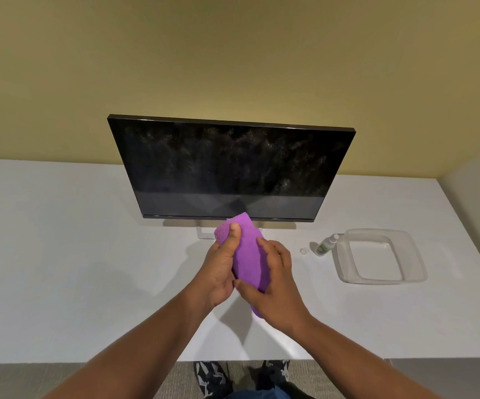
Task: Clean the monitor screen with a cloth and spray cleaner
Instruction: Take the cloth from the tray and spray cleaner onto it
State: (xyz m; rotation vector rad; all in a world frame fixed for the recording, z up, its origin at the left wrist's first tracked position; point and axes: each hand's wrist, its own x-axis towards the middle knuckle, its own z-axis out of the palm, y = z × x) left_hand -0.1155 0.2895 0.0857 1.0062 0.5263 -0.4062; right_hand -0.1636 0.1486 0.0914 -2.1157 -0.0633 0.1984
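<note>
White desk point(60, 269) and yellow wall. Both hands hold the purple cloth point(251, 263): left hand point(221, 272) pinches its top, right hand point(276, 286) wraps its side. Just above them, the monitor point(230, 168) looks speckled. Spray bottle point(326, 245) stands right of the hands. Wiping probably comes next.

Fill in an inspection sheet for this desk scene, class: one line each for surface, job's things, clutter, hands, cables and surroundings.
Surface: white desk, bare patches look clean.
Job's things: monitor, screen off and covered in dusty speckles and smears; purple cloth, folded, held in front of the monitor's lower edge; small spray bottle standing right of the monitor, its cap off beside it.
Clutter: clear plastic tray beside the bottle, with nothing in it.
Hands: left hand and right hand both grip the cloth with curled fingers.
Cables: nothing seen.
Surroundings: yellow wall behind; grey carpet and dark shoes below the desk edge.
</note>
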